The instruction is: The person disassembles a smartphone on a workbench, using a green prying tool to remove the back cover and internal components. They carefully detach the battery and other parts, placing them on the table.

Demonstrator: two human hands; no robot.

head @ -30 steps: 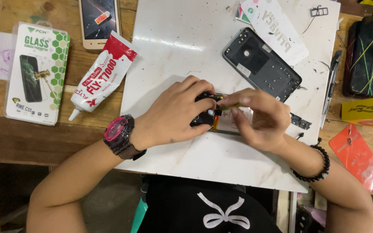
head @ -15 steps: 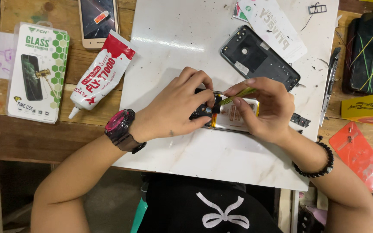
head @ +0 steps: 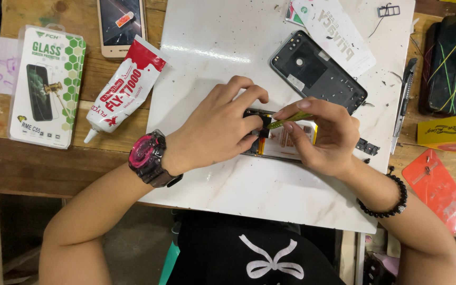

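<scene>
Since a moment ago the right hand point(head: 325, 140), pinching a thin yellow-green pry tool point(head: 287, 121), has swung its tip leftward toward the left hand point(head: 217, 132), whose fingers clamp the opened phone with its white battery point(head: 291, 142), so the prying looks under way.

Phone repair bench (opened phones point(head: 317, 71), glue tube point(head: 122, 87))

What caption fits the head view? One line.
Left hand steadies an opened phone while right hand works a thin yellow-green tool inside.

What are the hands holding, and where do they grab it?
The right hand pinches a thin yellow-green tool near its back end. The left hand presses on the opened phone at its left end.
</scene>
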